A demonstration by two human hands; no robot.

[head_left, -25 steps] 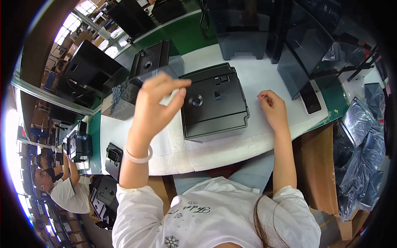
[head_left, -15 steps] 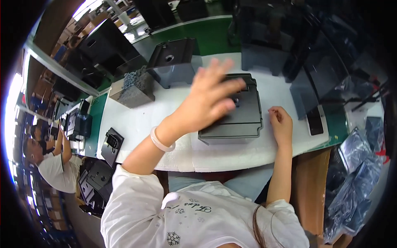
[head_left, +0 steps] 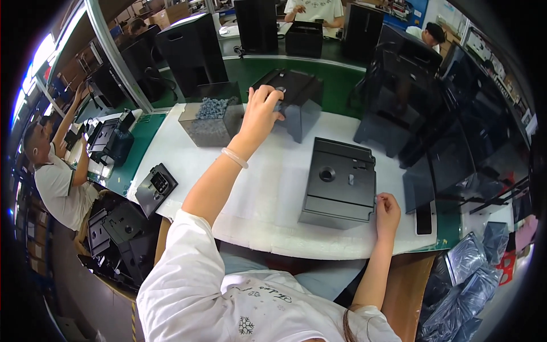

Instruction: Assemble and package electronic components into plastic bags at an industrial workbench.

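Swung out from over the flat black housing [head_left: 340, 183] to the far dark grey housing [head_left: 293, 101] behind it: left hand [head_left: 259, 114], fingers curled onto its top edge. Resting closed at the flat housing's right edge: right hand [head_left: 387, 210], grip unclear. Alongside: clear bin of grey parts [head_left: 211, 121].

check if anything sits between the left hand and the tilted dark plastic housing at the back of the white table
Nothing visible does: the left hand already rests on the tilted dark plastic housing. The clear bin of grey parts stands beside it, to the left.
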